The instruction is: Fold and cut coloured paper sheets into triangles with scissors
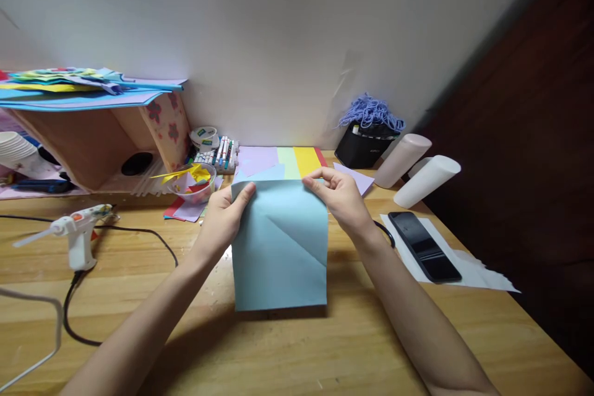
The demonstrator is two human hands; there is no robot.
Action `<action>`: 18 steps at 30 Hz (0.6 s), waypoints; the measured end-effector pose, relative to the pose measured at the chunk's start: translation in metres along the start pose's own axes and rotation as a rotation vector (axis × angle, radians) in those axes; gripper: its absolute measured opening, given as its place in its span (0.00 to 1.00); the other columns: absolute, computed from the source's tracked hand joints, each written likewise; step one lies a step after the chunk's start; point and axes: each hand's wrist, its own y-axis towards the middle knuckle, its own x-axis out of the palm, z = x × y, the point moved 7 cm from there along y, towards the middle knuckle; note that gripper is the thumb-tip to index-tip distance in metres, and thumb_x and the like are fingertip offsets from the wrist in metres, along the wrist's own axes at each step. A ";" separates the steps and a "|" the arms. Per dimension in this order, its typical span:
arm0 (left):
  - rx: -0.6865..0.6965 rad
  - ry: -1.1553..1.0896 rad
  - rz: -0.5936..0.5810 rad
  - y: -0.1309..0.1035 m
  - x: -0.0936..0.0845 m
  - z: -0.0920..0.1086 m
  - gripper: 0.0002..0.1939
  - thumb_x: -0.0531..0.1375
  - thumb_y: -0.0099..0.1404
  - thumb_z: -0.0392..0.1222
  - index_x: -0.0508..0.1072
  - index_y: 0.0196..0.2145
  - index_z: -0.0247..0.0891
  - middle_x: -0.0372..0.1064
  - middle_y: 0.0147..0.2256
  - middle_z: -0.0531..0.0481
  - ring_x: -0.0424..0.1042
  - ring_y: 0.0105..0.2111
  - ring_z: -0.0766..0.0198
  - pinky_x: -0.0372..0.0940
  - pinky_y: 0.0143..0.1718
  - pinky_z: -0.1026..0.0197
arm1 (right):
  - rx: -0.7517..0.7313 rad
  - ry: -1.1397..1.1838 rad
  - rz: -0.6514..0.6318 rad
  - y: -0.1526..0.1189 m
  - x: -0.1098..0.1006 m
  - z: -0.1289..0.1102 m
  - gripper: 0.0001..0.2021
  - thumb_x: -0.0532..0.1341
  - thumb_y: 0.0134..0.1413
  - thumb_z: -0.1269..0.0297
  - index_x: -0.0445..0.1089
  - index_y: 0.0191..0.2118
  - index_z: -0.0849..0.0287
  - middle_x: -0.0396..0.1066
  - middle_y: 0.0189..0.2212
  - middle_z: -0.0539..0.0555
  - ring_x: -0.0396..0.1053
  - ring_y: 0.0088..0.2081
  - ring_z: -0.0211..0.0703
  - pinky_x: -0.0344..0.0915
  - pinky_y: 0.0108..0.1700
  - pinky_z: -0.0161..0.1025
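Note:
Between my hands hangs a sheet of light blue paper [278,247], raised over the wooden table with a diagonal crease across it. A narrow strip along its top edge looks bent over. My left hand [227,213] pinches the upper left corner, thumb on the near face. At the upper right corner, my right hand [341,198] grips the edge between thumb and fingers. Behind the sheet lie coloured papers [304,161] in lilac, green, yellow and red, partly covered by it.
A white hot glue gun [81,235] with its cord stands at left. Near the wall are a cardboard box [93,148], a tub of paper scraps [192,182], markers [225,151] and a black holder with yarn [366,145]. At right are white rolls [427,179] and a phone [424,244].

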 end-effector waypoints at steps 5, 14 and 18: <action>0.027 0.061 0.150 0.004 -0.014 -0.002 0.19 0.58 0.52 0.55 0.69 0.23 0.32 0.67 0.22 0.54 0.63 0.22 0.69 0.56 0.22 0.69 | 0.080 0.076 -0.129 0.001 0.014 0.009 0.15 0.61 0.44 0.53 0.63 0.27 0.61 0.63 0.19 0.47 0.59 0.20 0.32 0.55 0.21 0.31; -0.209 -0.113 -0.145 -0.006 0.026 -0.020 0.25 0.60 0.50 0.53 0.69 0.41 0.33 0.72 0.36 0.43 0.72 0.31 0.59 0.66 0.29 0.62 | -0.152 -0.090 0.222 0.008 -0.018 0.010 0.13 0.56 0.51 0.52 0.63 0.32 0.59 0.61 0.19 0.48 0.60 0.22 0.36 0.56 0.21 0.33; -0.123 -0.075 -0.117 -0.009 0.029 -0.020 0.24 0.59 0.52 0.52 0.70 0.41 0.32 0.71 0.39 0.42 0.71 0.35 0.56 0.67 0.31 0.60 | -0.213 -0.198 0.244 0.004 -0.014 0.007 0.16 0.49 0.55 0.50 0.63 0.36 0.58 0.64 0.23 0.50 0.62 0.26 0.38 0.59 0.25 0.33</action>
